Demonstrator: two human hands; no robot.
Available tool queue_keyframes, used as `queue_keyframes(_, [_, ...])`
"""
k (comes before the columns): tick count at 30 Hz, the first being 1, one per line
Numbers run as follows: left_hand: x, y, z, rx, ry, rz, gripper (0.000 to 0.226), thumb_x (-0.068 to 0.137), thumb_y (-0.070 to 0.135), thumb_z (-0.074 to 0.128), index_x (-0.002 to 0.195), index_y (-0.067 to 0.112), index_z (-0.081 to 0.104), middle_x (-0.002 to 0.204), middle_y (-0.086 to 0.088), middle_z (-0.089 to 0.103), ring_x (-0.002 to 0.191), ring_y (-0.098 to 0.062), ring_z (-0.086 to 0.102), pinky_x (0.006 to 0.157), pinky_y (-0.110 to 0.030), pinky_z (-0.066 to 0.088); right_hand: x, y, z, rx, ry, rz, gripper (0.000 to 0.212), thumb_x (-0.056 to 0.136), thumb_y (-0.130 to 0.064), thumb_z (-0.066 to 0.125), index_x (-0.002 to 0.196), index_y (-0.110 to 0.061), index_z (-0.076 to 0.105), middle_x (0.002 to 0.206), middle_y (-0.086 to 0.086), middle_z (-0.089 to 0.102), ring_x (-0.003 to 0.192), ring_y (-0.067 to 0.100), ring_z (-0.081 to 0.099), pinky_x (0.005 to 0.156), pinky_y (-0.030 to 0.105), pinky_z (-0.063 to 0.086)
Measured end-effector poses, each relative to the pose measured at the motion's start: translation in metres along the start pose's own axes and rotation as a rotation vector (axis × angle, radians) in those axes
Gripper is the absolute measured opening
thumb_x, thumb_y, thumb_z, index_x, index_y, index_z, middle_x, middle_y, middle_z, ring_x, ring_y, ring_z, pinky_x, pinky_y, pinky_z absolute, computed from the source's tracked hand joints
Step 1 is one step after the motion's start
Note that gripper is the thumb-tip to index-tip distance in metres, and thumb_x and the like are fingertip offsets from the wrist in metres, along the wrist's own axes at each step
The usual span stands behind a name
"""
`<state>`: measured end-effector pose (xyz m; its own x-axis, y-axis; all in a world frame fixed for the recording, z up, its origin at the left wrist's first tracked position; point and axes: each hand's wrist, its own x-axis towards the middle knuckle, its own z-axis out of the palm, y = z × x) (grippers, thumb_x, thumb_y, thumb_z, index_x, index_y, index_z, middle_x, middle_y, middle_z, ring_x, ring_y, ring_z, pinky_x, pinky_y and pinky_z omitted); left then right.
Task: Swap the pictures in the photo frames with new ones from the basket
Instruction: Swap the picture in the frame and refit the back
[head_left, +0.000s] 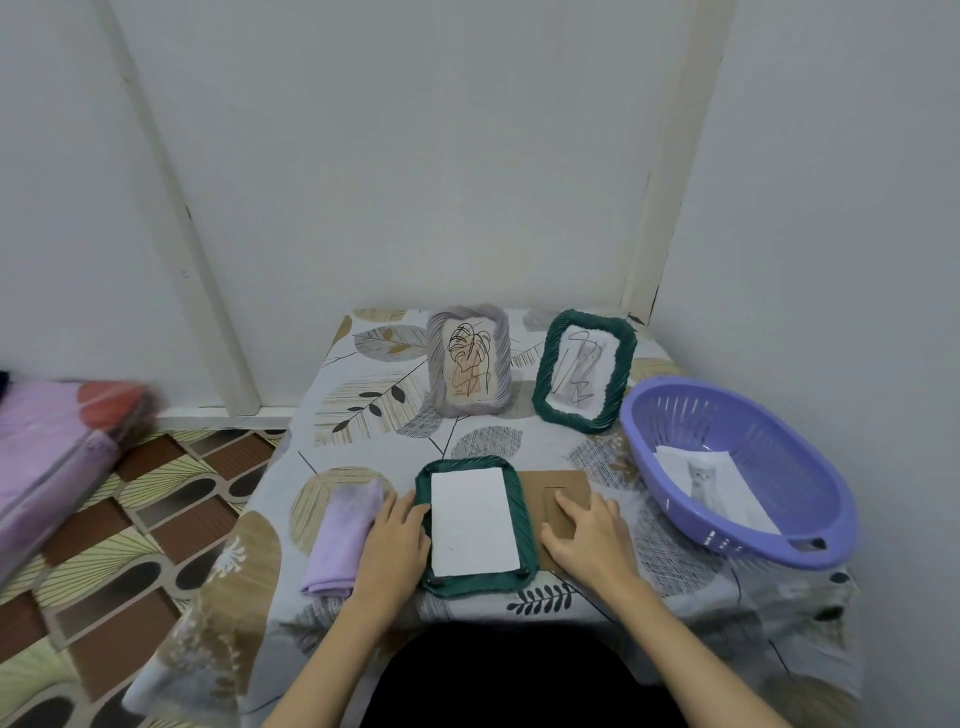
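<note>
A dark green photo frame (525, 525) lies face down near the table's front edge, with the white back of a picture (474, 519) showing inside it. My left hand (397, 535) rests on the frame's left rim with relaxed fingers. The brown cardboard backing (563, 480) lies just right of the frame, and my right hand (587, 530) rests flat on it. At the right stands a purple basket (810, 540) holding a cat picture (711, 488). Two frames stand upright at the back: a grey one (467, 361) and a green one (584, 371), both with line drawings.
A folded lilac cloth (345, 535) lies left of my left hand. The table (363, 415) has a leaf-patterned cover and stands against white walls at the back and right. A pink bundle (57, 457) sits on the floor at far left.
</note>
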<state>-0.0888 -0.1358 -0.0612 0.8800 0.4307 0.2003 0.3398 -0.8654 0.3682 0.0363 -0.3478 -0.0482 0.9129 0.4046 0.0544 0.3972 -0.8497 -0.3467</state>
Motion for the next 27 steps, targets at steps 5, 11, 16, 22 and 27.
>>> queue_keyframes(5, [0.002, -0.013, -0.005, -0.004, -0.037, -0.004, 0.042, 0.096, 0.014, 0.036, 0.137, 0.016, 0.042, 0.151, -0.001, 0.030, 0.142, -0.016, 0.022, 0.116, -0.028, 0.014, 0.008, 0.001, 0.006, 0.005, 0.017, -0.005, 0.060, 0.079, -0.054, 0.048, 0.135, -0.032, 0.043, 0.121, 0.008, 0.050, 0.111, 0.026, 0.040, 0.095, 0.035, 0.038])
queue_keyframes(11, [-0.001, -0.004, -0.004, -0.163, -0.034, -0.078, 0.046, 0.097, 0.035, 0.040, 0.139, 0.015, 0.040, 0.153, -0.002, 0.028, 0.143, -0.018, 0.019, 0.116, -0.031, 0.015, 0.003, -0.012, 0.000, -0.137, 0.105, -0.020, 0.061, 0.078, -0.064, 0.042, 0.133, -0.036, 0.043, 0.122, 0.005, 0.046, 0.112, 0.025, 0.038, 0.092, 0.038, 0.033])
queue_keyframes(16, [0.009, -0.001, -0.006, -0.173, -0.098, -0.017, 0.073, 0.089, 0.050, 0.051, 0.146, 0.016, 0.023, 0.158, 0.003, 0.011, 0.146, -0.017, 0.001, 0.117, -0.034, 0.006, -0.014, -0.037, 0.010, -0.121, 0.010, -0.342, 0.062, 0.078, -0.070, 0.036, 0.135, -0.042, 0.038, 0.146, -0.002, 0.032, 0.131, 0.023, 0.024, 0.100, 0.044, 0.023])
queue_keyframes(22, [0.040, -0.004, -0.017, -0.101, -0.318, 0.051, 0.090, 0.082, 0.056, 0.057, 0.149, 0.017, 0.011, 0.158, 0.001, 0.008, 0.146, -0.018, -0.007, 0.117, -0.037, 0.002, -0.014, -0.039, 0.015, -0.098, -0.129, -0.368, 0.060, 0.082, -0.069, 0.034, 0.137, -0.045, 0.033, 0.154, -0.017, 0.015, 0.144, 0.021, 0.003, 0.110, 0.059, -0.001])
queue_keyframes(27, [0.043, -0.008, -0.013, -0.012, -0.354, 0.095, 0.092, 0.082, 0.060, 0.054, 0.149, 0.018, 0.007, 0.159, 0.002, 0.006, 0.146, -0.017, -0.005, 0.117, -0.039, 0.001, -0.012, -0.039, 0.012, -0.076, -0.152, -0.369, 0.061, 0.081, -0.070, 0.037, 0.136, -0.043, 0.036, 0.152, -0.019, 0.020, 0.143, 0.019, 0.007, 0.109, 0.060, -0.002])
